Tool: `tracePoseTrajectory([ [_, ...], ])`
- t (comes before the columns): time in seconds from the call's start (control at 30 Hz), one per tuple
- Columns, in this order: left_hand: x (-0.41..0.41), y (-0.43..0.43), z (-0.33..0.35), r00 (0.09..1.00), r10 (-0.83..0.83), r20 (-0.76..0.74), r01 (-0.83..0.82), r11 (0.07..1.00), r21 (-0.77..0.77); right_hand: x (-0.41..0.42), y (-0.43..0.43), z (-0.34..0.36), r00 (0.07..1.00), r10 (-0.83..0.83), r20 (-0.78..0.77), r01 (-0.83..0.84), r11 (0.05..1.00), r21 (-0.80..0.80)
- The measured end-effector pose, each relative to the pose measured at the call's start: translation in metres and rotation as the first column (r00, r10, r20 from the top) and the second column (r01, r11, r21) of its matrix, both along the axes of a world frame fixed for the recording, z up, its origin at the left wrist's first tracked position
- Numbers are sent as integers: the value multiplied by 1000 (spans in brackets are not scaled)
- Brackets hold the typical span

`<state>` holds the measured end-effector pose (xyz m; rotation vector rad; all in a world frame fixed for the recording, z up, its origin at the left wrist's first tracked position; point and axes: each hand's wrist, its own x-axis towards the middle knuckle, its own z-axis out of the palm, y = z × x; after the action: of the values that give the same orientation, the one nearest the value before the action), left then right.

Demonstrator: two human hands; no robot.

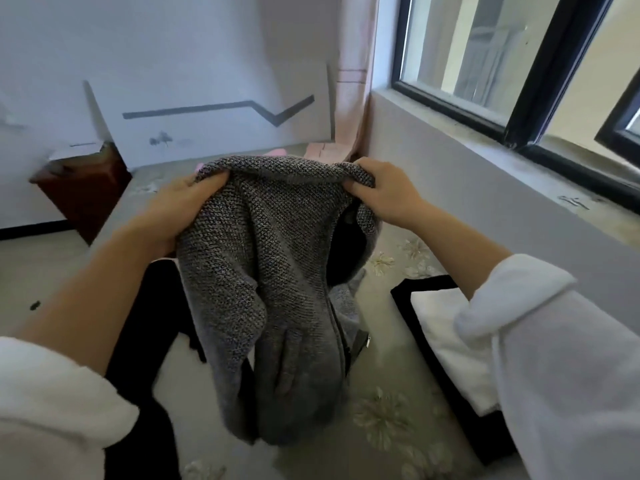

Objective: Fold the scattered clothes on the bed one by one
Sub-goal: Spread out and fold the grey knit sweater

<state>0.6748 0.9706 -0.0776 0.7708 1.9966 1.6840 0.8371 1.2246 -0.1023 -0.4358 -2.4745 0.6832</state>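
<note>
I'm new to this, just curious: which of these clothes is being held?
The grey knit garment, gripped at its top by the left hand and right hand. The black garment and the white folded piece lie on the bed.

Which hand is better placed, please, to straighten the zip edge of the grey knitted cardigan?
Probably the right hand: it grips the grey knitted cardigan on the side where the zip hangs; the left hand grips the opposite corner.
</note>
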Motion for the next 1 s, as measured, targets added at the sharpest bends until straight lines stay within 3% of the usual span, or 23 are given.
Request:
tracePoseTrajectory([
  [0.13,-23,-15,16,960,120,-253,-142,987,-70,-3,-4,20,995,78,66,-62,977,-206],
  [0.23,-50,-23,16,868,325,-376,-355,935,-10,-1,-8,42,956,184,228,-139,970,-199],
  [0.37,-80,-31,-3,816,483,-318,-503,864,22,-5,-3,44,851,142,506,-120,990,-76],
  [0.53,-103,-41,-39,793,515,-327,-564,822,-74,-8,6,28,835,54,547,-46,999,-29],
  [0.67,-112,-47,-62,778,543,-316,-605,783,-143,-16,6,18,840,-42,540,-16,995,103],
  [0.7,-113,-48,-68,776,546,-316,-607,781,-143,-18,6,16,849,-45,526,14,998,62],
  [0.77,-113,-47,-80,804,513,-302,-574,803,-163,-21,1,15,900,49,432,81,957,-277],
  [0.83,-101,-40,-89,884,414,-218,-455,869,-196,-29,-9,20,972,98,214,61,775,-629],
  [0.87,-90,-36,-94,924,351,-151,-375,908,-187,-35,-14,23,991,75,114,32,687,-726],
  [0.93,-61,-25,-110,975,208,-82,-220,959,-180,-47,-26,26,1000,2,-1,-2,542,-840],
  [1.0,-22,-21,-137,993,102,-53,-113,951,-288,-59,-39,23,999,-35,-27,-10,420,-908],
])
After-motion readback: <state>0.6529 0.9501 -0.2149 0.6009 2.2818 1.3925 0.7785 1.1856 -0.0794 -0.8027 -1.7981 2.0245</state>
